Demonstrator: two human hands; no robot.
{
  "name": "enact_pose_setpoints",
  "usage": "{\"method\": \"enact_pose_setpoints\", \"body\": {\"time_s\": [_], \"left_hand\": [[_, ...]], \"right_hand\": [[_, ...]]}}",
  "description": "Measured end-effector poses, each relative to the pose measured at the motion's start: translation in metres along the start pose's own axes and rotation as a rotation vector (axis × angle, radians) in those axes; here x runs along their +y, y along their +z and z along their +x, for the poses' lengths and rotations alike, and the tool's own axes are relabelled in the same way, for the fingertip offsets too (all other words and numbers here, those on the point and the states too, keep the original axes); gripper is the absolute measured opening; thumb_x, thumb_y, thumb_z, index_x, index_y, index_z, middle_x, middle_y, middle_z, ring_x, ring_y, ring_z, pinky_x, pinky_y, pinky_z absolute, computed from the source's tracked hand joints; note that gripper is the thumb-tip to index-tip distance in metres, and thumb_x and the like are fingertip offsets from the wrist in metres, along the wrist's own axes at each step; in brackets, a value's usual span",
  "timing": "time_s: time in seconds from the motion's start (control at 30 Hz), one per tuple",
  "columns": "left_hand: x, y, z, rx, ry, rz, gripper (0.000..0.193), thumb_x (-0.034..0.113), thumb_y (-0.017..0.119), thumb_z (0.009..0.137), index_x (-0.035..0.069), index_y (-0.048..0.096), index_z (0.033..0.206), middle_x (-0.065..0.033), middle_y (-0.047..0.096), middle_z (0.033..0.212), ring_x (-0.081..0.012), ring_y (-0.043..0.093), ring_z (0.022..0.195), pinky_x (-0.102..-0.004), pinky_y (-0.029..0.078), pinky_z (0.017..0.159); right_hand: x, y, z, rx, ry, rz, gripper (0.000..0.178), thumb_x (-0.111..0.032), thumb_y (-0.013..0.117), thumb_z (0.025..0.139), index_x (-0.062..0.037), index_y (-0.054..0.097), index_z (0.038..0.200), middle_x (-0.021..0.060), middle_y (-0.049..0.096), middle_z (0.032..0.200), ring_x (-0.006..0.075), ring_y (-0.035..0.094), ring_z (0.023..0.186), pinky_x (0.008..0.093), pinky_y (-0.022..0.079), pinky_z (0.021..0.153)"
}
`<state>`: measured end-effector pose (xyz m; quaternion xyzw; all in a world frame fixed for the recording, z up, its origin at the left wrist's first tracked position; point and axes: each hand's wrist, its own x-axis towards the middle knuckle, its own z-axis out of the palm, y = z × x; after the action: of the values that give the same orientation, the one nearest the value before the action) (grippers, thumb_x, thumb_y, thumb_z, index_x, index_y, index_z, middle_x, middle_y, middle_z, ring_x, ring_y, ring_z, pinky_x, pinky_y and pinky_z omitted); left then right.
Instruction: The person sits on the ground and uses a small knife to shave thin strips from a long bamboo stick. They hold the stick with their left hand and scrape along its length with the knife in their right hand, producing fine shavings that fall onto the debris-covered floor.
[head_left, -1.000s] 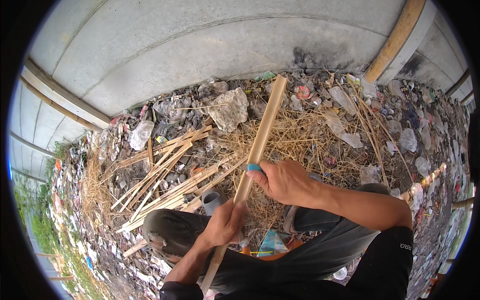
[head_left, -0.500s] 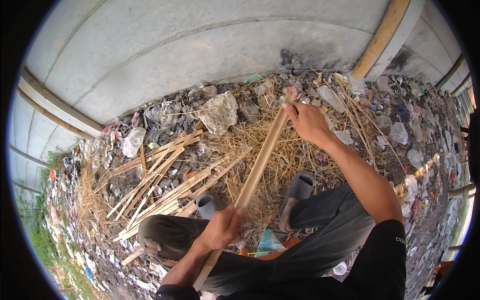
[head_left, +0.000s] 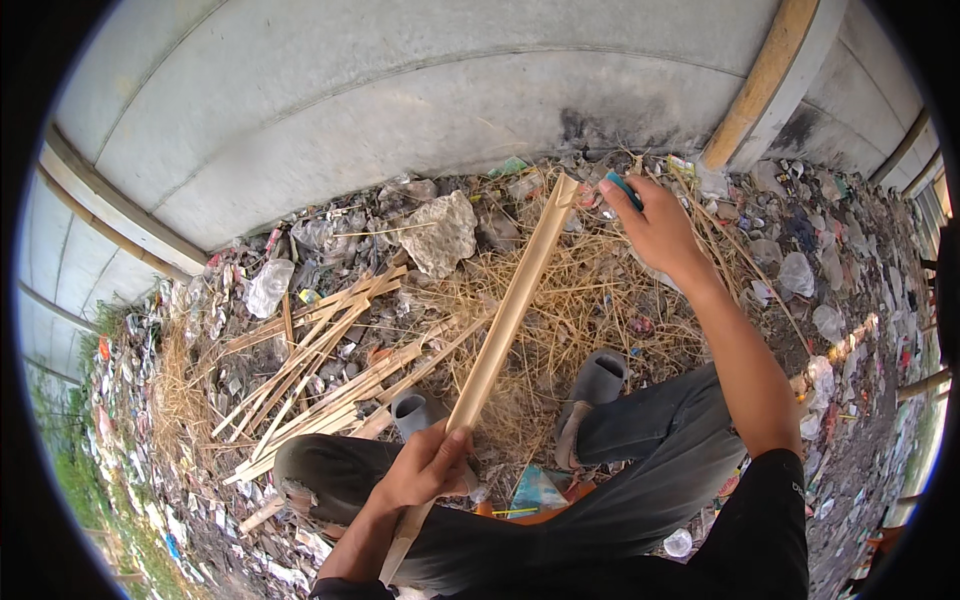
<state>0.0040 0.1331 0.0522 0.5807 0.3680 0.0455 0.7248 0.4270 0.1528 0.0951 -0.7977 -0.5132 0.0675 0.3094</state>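
A long, pale, trough-shaped strip of split bamboo (head_left: 508, 310) slants up and away from my lap. My left hand (head_left: 425, 466) is closed around its lower part, over my bent leg. To the right of the strip's far end, my right hand (head_left: 660, 228) grips a tool with a teal handle (head_left: 621, 191). Its working end is hard to make out against the litter, close to the bamboo's tip. The strip's lowest end runs down beside my left forearm.
Several split bamboo strips (head_left: 345, 392) lie in a pile at left. Dry straw and shavings (head_left: 540, 385) cover the ground by my feet. A pale rock (head_left: 440, 236) sits before the grey wall (head_left: 420, 110). Plastic litter (head_left: 270, 287) is scattered around. A bamboo pole (head_left: 760, 85) leans at right.
My right hand has moved right, off the bamboo's far end, and the teal handle now shows in it. The strip has shifted slightly left, with my left hand still around it.
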Motion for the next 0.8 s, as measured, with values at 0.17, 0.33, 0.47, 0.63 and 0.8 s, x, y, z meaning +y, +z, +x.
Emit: {"method": "enact_pose_setpoints", "body": {"time_s": [0.17, 0.33, 0.47, 0.63, 0.8], "left_hand": [[-0.009, -0.002, 0.011, -0.011, 0.105, -0.007, 0.035, 0.036, 0.043, 0.115, 0.004, 0.054, 0.104, 0.0022, 0.045, 0.063, -0.0067, 0.038, 0.047, -0.0250, 0.032, 0.043], [-0.013, -0.008, 0.009, 0.002, 0.076, -0.086, 0.034, 0.033, 0.043, 0.115, 0.003, 0.052, 0.104, 0.0013, 0.043, 0.062, -0.0065, 0.036, 0.045, -0.0248, 0.030, 0.041], [-0.010, -0.006, 0.009, 0.000, 0.070, -0.054, 0.034, 0.033, 0.042, 0.115, 0.002, 0.052, 0.104, 0.0010, 0.043, 0.060, -0.0070, 0.036, 0.044, -0.0252, 0.031, 0.041], [-0.007, -0.005, 0.009, 0.006, 0.053, -0.071, 0.035, 0.033, 0.041, 0.115, 0.002, 0.052, 0.103, 0.0006, 0.043, 0.059, -0.0075, 0.036, 0.043, -0.0255, 0.031, 0.040], [-0.003, -0.004, 0.009, 0.019, 0.004, -0.085, 0.036, 0.034, 0.047, 0.114, 0.003, 0.057, 0.100, 0.0044, 0.045, 0.063, -0.0046, 0.043, 0.052, -0.0243, 0.038, 0.048]], "right_hand": [[0.004, -0.010, -0.009, -0.051, -0.112, -0.197, 0.061, -0.065, 0.057, 0.100, -0.0086, 0.071, 0.083, 0.0087, 0.063, 0.064, 0.0290, 0.066, 0.061, 0.0422, 0.051, 0.057], [0.005, -0.007, -0.012, -0.208, -0.137, -0.335, 0.061, -0.065, 0.061, 0.097, -0.0104, 0.069, 0.072, 0.0084, 0.060, 0.058, 0.0318, 0.068, 0.060, 0.0447, 0.052, 0.055], [0.009, 0.001, -0.016, -0.208, -0.205, -0.376, 0.065, -0.068, 0.063, 0.094, -0.0092, 0.067, 0.068, 0.0091, 0.060, 0.054, 0.0327, 0.066, 0.055, 0.0462, 0.051, 0.054], [0.024, 0.014, -0.014, -0.258, -0.233, -0.316, 0.075, -0.075, 0.060, 0.093, -0.0072, 0.063, 0.060, 0.0108, 0.059, 0.051, 0.0325, 0.063, 0.050, 0.0453, 0.051, 0.051], [0.020, 0.015, -0.013, -0.287, -0.193, -0.385, 0.080, -0.078, 0.060, 0.091, -0.0062, 0.059, 0.054, 0.0110, 0.056, 0.047, 0.0295, 0.063, 0.048, 0.0447, 0.049, 0.047]]}}
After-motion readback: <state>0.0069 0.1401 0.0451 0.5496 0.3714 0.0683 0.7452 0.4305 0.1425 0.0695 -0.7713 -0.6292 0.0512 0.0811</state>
